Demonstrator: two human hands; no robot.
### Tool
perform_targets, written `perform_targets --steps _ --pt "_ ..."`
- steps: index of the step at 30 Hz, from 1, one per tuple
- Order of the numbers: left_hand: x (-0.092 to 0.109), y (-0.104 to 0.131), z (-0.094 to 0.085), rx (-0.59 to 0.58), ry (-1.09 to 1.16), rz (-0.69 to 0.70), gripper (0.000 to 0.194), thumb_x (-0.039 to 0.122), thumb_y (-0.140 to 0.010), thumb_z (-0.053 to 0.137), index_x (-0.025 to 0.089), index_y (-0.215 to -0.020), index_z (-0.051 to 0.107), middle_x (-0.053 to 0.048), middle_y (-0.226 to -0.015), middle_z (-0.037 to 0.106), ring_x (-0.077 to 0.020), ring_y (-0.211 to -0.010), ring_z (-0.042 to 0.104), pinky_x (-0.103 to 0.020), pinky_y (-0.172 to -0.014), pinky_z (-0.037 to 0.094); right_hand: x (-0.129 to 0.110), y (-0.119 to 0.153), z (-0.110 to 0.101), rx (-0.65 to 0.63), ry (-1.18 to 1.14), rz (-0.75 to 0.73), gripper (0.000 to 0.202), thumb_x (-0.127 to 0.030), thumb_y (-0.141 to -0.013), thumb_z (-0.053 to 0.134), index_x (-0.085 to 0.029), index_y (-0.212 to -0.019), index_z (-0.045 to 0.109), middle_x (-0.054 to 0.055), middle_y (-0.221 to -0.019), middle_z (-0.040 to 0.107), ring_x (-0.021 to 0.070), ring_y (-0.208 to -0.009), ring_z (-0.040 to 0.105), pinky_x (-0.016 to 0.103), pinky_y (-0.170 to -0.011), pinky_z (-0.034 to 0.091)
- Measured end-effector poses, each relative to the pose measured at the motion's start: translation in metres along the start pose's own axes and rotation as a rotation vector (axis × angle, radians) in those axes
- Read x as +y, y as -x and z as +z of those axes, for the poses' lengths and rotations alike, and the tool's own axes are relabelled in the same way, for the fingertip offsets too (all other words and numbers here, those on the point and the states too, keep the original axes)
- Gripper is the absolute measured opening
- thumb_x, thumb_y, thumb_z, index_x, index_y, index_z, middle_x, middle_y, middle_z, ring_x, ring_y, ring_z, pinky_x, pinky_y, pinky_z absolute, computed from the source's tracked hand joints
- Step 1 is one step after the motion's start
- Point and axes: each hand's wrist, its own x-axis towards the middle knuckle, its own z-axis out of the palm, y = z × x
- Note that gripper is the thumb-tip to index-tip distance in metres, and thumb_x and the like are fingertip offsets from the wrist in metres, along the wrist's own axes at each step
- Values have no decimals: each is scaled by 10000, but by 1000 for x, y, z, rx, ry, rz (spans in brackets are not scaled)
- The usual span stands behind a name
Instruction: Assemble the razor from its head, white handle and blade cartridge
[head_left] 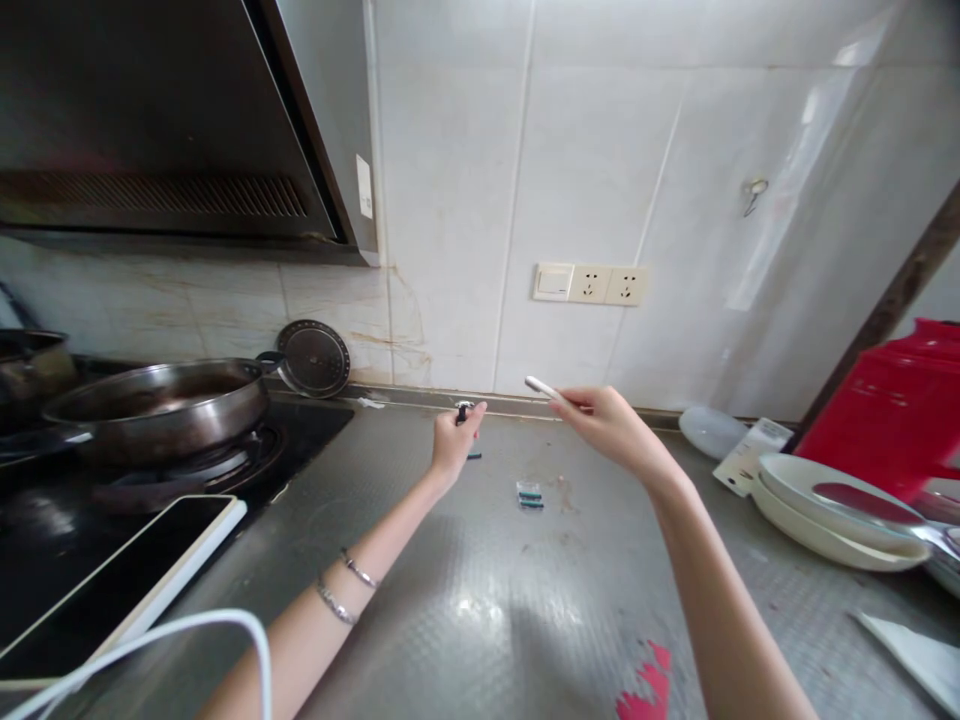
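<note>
My left hand (453, 440) is closed on a small black object (462, 412), with something white at its top; its details are too small to tell. To the right, my right hand (600, 420) pinches a slim white stick-like object (543, 387) with a greyish tip that points left. Both hands are raised over the metal counter (465, 640), apart from each other. Between them and nearer to me lies a small clear case (529, 496) with dark green strips. A short dark strip (475, 456) shows just beside my left hand.
At the left, a steel pan (161, 410) sits on the stove, with a white-framed device (127, 580) and white cable (187, 620) in front. Stacked plates (832, 500), a clear bowl (711, 432) and a red container (885, 410) stand at the right. Sockets (590, 284) are on the wall.
</note>
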Motion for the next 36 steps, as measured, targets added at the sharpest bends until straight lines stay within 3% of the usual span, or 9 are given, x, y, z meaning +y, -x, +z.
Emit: perform_targets --steps 4,6,10,13,16,21,25,32,36 --pt "5 -11 -8 39 58 0 471 490 -691 579 166 -425 363 68 -368 325 -31 -323 286 -184 -360 217 16 -7 6 120 -42 70 357 -428 -821 385 -153 -616 483 -35 -511 365 82 -455 355 200 -438 256" --pt "8 -13 -10 35 77 13 471 490 -691 581 165 -424 368 69 -363 322 -28 -315 287 -183 -352 210 22 -10 12 122 -55 137 357 -392 -841 343 -144 -657 523 -17 -521 452 89 -438 424 198 -449 305" --pt "11 -14 -10 24 98 6 471 487 -684 590 161 -422 374 70 -364 324 -23 -305 291 -180 -343 202 31 -15 27 17 110 311 397 -322 -861 280 -127 -738 604 52 -578 593 119 -473 526 217 -507 371" --pt "10 -12 -8 -9 107 -22 471 488 -682 592 159 -422 378 71 -365 323 -22 -299 290 -181 -340 196 35 -16 40 -73 334 423 421 -342 -855 303 -126 -718 638 111 -650 643 176 -616 601 250 -586 404" --pt "7 -9 -4 -65 98 -54 472 496 -682 589 157 -422 388 72 -359 317 -24 -292 290 -183 -336 186 38 -16 61 -204 429 483 358 -303 -824 357 -116 -842 661 161 -810 671 228 -761 631 274 -630 430" --pt "2 -4 1 -121 78 -80 477 512 -684 578 154 -425 397 74 -352 309 -23 -289 281 -186 -339 174 42 -16 103 -416 469 420 366 -217 -773 380 -117 -1016 635 193 -1025 641 283 -930 611 307 -674 455" --pt "1 -1 3 -168 54 -84 487 527 -689 563 156 -426 391 74 -354 310 -23 -297 286 -184 -346 195 45 -13 128 -512 459 384 362 -191 -755 404 -130 -1022 641 174 -1040 644 273 -942 614 287 -678 460" --pt "1 2 4 -209 25 -109 509 555 -682 557 159 -417 379 70 -353 300 -25 -297 284 -186 -344 188 56 -10 144 -647 450 397 278 -148 -744 441 -112 -858 693 142 -806 699 215 -794 661 244 -651 462" --pt "0 4 5 -218 13 -103 509 558 -687 549 160 -419 379 73 -347 296 -25 -296 280 -187 -346 186 59 -9 148 -694 451 381 259 -126 -726 451 -99 -767 705 153 -775 699 215 -766 665 251 -651 469"
